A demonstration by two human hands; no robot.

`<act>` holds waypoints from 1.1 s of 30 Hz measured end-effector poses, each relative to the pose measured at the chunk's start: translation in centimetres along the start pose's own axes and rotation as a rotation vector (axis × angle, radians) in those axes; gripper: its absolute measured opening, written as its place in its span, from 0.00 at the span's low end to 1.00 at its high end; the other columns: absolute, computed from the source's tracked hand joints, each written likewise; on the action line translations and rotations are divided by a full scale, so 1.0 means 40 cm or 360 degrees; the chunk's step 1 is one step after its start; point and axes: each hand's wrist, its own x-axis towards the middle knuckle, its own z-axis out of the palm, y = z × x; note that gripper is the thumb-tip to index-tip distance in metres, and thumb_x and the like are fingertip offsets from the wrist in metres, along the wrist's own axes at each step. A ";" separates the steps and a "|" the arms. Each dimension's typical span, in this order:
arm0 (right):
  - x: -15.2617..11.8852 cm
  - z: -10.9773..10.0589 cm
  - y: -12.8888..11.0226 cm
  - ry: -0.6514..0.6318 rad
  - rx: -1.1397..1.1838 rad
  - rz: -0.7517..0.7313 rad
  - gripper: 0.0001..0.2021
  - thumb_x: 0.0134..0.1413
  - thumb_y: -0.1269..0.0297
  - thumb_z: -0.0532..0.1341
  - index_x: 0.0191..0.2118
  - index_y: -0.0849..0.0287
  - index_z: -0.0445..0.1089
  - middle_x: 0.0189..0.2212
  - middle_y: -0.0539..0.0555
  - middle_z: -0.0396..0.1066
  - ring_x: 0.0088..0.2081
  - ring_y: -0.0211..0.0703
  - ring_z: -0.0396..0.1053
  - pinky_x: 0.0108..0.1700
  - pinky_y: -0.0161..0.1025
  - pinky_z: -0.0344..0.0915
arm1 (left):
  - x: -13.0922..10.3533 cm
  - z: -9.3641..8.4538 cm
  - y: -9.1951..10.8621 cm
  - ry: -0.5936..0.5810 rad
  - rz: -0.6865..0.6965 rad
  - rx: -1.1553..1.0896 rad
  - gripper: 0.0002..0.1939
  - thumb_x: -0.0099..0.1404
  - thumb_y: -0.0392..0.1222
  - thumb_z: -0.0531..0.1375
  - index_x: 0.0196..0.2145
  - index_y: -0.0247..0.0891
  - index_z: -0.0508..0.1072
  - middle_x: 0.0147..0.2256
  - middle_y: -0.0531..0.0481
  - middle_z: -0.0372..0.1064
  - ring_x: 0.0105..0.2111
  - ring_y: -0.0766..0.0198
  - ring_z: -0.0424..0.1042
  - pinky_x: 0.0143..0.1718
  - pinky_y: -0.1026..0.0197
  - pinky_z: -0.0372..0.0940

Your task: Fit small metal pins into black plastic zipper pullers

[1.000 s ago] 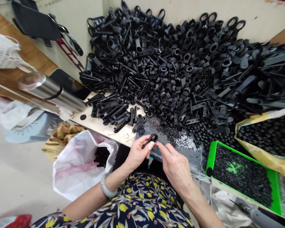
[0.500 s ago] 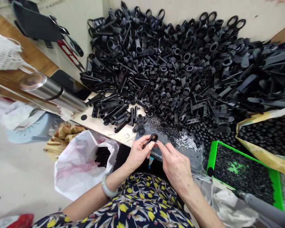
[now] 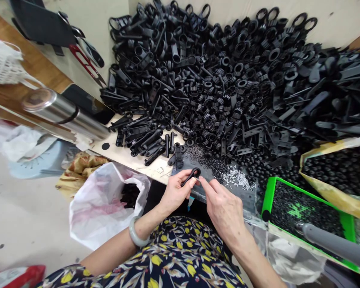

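Observation:
My left hand (image 3: 174, 193) grips a black ring-ended plastic part (image 3: 194, 173) between thumb and fingers, ring end up. My right hand (image 3: 223, 204) is closed, its fingertips pinched at the right side of that ring around something small and thin, perhaps a metal pin. Just beyond the hands, a black part (image 3: 178, 155) lies at the edge of the grey plate (image 3: 199, 170). Silvery pins (image 3: 236, 178) are scattered on the plate to the right. Behind them rises a large heap of black plastic parts (image 3: 210, 84).
A green tray (image 3: 267, 196) of small black pieces stands at right, a grey handle (image 3: 333, 240) over it. On the left are a steel flask (image 3: 63, 112), a phone (image 3: 87, 102), red-handled scissors (image 3: 82, 60) and a white bag (image 3: 93, 212).
Both hands stay together at the ring with almost the same hold. The view has shifted slightly, and the grey handle now reaches further over the green tray.

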 end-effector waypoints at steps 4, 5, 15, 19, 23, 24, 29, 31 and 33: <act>0.000 0.004 -0.001 -0.0037 0.0003 0.0005 0.24 0.65 0.78 0.55 0.63 0.54 0.68 0.38 0.52 0.76 0.35 0.38 0.73 0.32 0.33 0.62 | 0.001 -0.002 -0.002 0.0004 0.0009 0.0016 0.21 0.67 0.51 0.65 0.51 0.33 0.74 0.35 0.46 0.78 0.16 0.76 0.60 0.17 0.70 0.56; 0.001 0.005 -0.001 -0.0048 0.0009 0.0009 0.24 0.65 0.79 0.55 0.63 0.54 0.68 0.38 0.52 0.76 0.35 0.37 0.73 0.32 0.33 0.62 | 0.001 -0.002 -0.003 0.0005 0.0013 0.0023 0.21 0.68 0.51 0.65 0.51 0.33 0.74 0.35 0.46 0.78 0.16 0.76 0.60 0.17 0.70 0.56; 0.014 -0.008 -0.013 -0.0289 0.0031 0.0094 0.23 0.67 0.77 0.54 0.63 0.54 0.67 0.40 0.52 0.76 0.35 0.37 0.75 0.31 0.33 0.61 | -0.002 0.004 -0.006 0.0050 0.0046 0.0155 0.18 0.68 0.48 0.63 0.50 0.33 0.75 0.34 0.47 0.78 0.16 0.75 0.61 0.18 0.69 0.58; 0.018 -0.006 -0.022 -0.0386 -0.0022 0.0129 0.24 0.66 0.77 0.55 0.65 0.55 0.65 0.41 0.52 0.76 0.36 0.38 0.76 0.30 0.34 0.62 | -0.003 0.009 -0.012 0.0089 0.0134 0.0292 0.15 0.68 0.44 0.62 0.49 0.35 0.76 0.36 0.46 0.80 0.25 0.68 0.72 0.27 0.67 0.67; 0.018 -0.001 -0.024 -0.0399 0.0025 0.0173 0.23 0.66 0.76 0.55 0.64 0.55 0.65 0.42 0.53 0.76 0.36 0.38 0.76 0.30 0.34 0.63 | -0.007 0.017 -0.027 0.0130 0.0273 0.0426 0.13 0.68 0.42 0.62 0.48 0.36 0.77 0.38 0.46 0.80 0.36 0.62 0.78 0.39 0.63 0.71; 0.013 -0.002 -0.022 -0.0386 0.0055 0.0172 0.23 0.67 0.76 0.54 0.64 0.54 0.65 0.42 0.53 0.76 0.35 0.38 0.76 0.30 0.34 0.63 | -0.009 0.019 -0.029 0.0136 0.0299 0.0445 0.13 0.68 0.42 0.62 0.48 0.36 0.78 0.38 0.47 0.80 0.36 0.61 0.78 0.39 0.63 0.71; -0.048 -0.030 0.001 -0.0075 -0.0032 0.0130 0.23 0.66 0.77 0.52 0.62 0.55 0.68 0.38 0.52 0.76 0.33 0.38 0.76 0.29 0.36 0.63 | -0.014 0.025 0.000 0.0269 0.0268 0.0428 0.12 0.67 0.43 0.63 0.46 0.37 0.79 0.32 0.49 0.78 0.29 0.64 0.74 0.33 0.64 0.69; -0.071 -0.043 0.012 0.0032 -0.0081 0.0092 0.23 0.66 0.77 0.52 0.62 0.57 0.69 0.36 0.52 0.76 0.32 0.38 0.75 0.28 0.36 0.62 | -0.011 0.029 0.022 0.0346 0.0185 0.0302 0.12 0.66 0.45 0.65 0.44 0.37 0.79 0.29 0.51 0.76 0.25 0.66 0.70 0.27 0.66 0.65; -0.080 -0.049 0.021 0.0081 -0.0034 0.0066 0.22 0.67 0.76 0.51 0.61 0.56 0.70 0.34 0.51 0.75 0.31 0.38 0.75 0.28 0.35 0.63 | -0.006 0.035 0.041 0.0313 0.0071 0.0130 0.13 0.64 0.46 0.66 0.43 0.36 0.78 0.27 0.52 0.75 0.19 0.71 0.63 0.19 0.68 0.57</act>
